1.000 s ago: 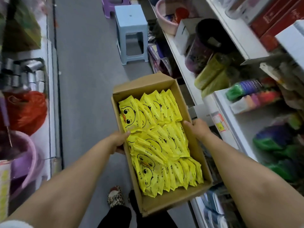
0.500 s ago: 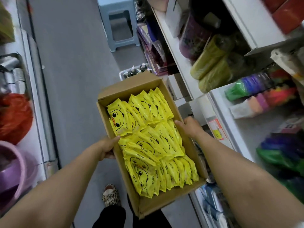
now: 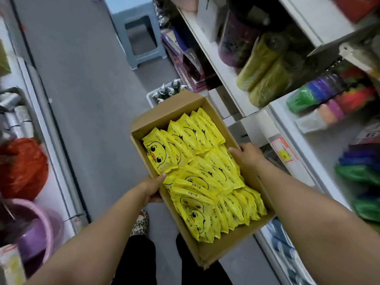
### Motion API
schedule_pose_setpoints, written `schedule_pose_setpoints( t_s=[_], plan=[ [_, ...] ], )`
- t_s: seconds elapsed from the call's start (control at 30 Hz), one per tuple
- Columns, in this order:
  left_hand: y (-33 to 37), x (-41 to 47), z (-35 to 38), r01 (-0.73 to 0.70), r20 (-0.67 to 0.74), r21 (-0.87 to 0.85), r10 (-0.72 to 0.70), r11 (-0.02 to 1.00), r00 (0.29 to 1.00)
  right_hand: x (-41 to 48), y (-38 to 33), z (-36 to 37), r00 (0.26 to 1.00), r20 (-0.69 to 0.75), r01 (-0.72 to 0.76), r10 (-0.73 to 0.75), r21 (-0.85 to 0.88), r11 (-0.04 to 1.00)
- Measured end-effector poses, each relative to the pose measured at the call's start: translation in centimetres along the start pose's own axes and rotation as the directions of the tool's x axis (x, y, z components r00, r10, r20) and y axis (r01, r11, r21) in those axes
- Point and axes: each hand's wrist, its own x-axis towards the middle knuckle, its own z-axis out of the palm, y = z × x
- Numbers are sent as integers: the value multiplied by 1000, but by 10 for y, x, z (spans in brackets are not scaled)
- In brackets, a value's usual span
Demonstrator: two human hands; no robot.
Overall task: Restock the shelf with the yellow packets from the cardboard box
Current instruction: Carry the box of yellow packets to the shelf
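**Spill risk ahead**

Left hand (image 3: 153, 188) and right hand (image 3: 249, 156) each grip a wall of the cardboard box (image 3: 213, 254), held over the aisle (image 3: 92, 99) beside the shelf (image 3: 308, 153). I judge a tilt would spill the loose yellow packets (image 3: 205, 175) inside.

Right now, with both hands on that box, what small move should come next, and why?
Probably set the cardboard box down, perhaps on the floor. The left hand and right hand both grip its side walls, so neither is free to lift the yellow packets toward the shelf on the right.
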Motion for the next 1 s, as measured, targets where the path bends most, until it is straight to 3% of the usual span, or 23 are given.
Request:
schedule_pose_setpoints(
  t_s=[0.07,0.3,0.4,0.5,0.6,0.77,1.0],
  plan=[
    [-3,1,-5,-8,26,72,6,997,1000,-13,-3,5,999,-5,-44,44,80,996],
    [24,-26,-47,-131,123,466,83,875,989,-76,-22,20,980,-160,-123,116,-37,992],
    [49,-47,-52,-295,269,470,184,832,946,-106,-36,39,972,-194,-131,130,7,991],
    [61,-56,-41,-467,380,415,318,781,869,-134,-48,65,978,-164,-98,129,184,978],
    [59,-56,-20,-560,473,438,349,703,809,-152,-49,94,987,-115,-79,112,263,962],
    [42,-36,0,-547,506,527,277,650,817,-156,-22,125,993,-10,-108,116,290,951],
    [42,-18,15,-518,407,614,324,596,854,-131,-10,136,987,119,-136,107,269,954]
  ],
)
